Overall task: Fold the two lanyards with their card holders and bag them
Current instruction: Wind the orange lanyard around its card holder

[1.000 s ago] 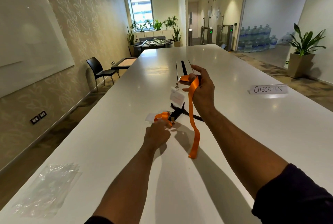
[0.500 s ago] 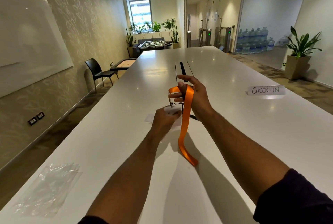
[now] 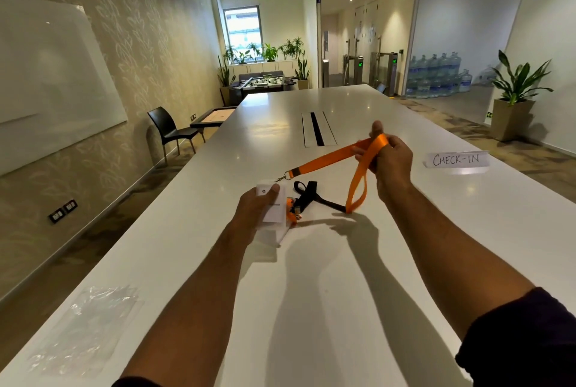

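Note:
My left hand (image 3: pixel 254 210) grips a white card holder (image 3: pixel 274 207) just above the table. From its metal clip an orange lanyard (image 3: pixel 327 159) stretches up and right to my right hand (image 3: pixel 389 162), which pinches the strap; a loop of it hangs down to the tabletop. A second lanyard (image 3: pixel 307 196), black with an orange end, lies on the table between my hands, its card holder partly hidden under my left hand. Clear plastic bags (image 3: pixel 90 327) lie flat at the table's near left corner.
The long white table (image 3: pixel 311 293) runs away from me, with a cable slot (image 3: pixel 318 132) down its middle. A "CHECK-IN" sign (image 3: pixel 455 159) stands to the right. A black chair (image 3: pixel 170 129) stands left of the table.
My right hand has moved right and up, pulling the orange strap taut from the clip. My left hand has taken hold of the card holder and drawn it nearer.

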